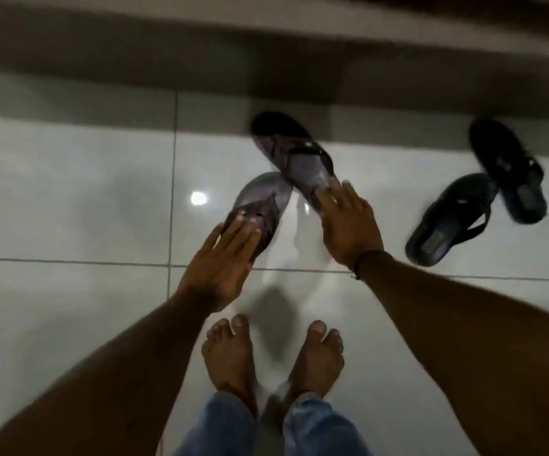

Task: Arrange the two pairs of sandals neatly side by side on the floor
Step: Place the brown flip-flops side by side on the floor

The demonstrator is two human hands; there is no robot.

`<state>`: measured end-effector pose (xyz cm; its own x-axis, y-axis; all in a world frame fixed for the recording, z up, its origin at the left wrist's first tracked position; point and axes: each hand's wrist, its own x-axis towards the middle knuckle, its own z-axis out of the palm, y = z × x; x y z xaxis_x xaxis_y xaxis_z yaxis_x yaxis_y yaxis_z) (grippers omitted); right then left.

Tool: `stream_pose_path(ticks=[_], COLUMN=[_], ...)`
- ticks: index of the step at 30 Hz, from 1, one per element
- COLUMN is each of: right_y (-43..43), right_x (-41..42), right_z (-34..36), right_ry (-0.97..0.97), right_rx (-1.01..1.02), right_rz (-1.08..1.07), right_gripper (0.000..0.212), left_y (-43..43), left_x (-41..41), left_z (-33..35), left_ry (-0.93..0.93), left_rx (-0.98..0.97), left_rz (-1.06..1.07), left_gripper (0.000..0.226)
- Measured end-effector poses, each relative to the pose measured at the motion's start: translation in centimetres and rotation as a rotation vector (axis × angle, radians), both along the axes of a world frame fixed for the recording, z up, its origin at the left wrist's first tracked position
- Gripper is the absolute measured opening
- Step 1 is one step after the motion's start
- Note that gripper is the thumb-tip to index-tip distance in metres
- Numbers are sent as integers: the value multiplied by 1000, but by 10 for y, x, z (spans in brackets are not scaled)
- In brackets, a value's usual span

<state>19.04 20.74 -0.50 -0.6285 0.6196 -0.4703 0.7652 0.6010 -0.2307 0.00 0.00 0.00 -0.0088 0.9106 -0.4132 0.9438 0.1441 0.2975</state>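
Two grey-purple sandals lie askew on the glossy tiled floor in the head view. The nearer grey sandal (261,205) sits under the fingertips of my left hand (220,261), whose fingers are spread flat over its heel end. The farther grey sandal (291,153) points up and left, and my right hand (349,225) reaches its near end with fingers extended. Neither hand has closed around anything. A black pair lies to the right: one black sandal (510,169) angled away, the other black sandal (447,222) slanted across its heel.
My bare feet (273,357) stand on the white tiles (69,192) just below the hands, with jeans cuffs at the bottom edge. A wall base or step (266,44) runs across the top. A lamp reflection (198,198) shines on the floor left of the sandals.
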Motion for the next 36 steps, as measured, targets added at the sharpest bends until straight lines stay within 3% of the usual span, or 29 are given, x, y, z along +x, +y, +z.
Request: stream_pose_path(ticks=[3,7,12,20,30,36], right_y=[21,22,-20,-80,-87,-80], right_x=[-7,-8,-9,-32,-33,14], right_z=[-58,-87,-84,-79,-84,-36], right_ry=[-75,-61,43,-14,-52,-9], right_rx=[38,112,121,65,35,52], right_rz=[53,20,-183,-356,-370,-448], right_gripper=[73,87,66,66,67,66], left_y=[-7,-14,21,62,68,73], left_x=[-5,4,9,6,25,64], left_z=[-61,-90,-89,-89,-81,-29], left_ry=[54,79,21,24,37,87], left_rx=[-37,12,19,19,-47,78], left_rz=[-13,92,430,326,358,398], left_gripper=[66,68,70,70,72,85])
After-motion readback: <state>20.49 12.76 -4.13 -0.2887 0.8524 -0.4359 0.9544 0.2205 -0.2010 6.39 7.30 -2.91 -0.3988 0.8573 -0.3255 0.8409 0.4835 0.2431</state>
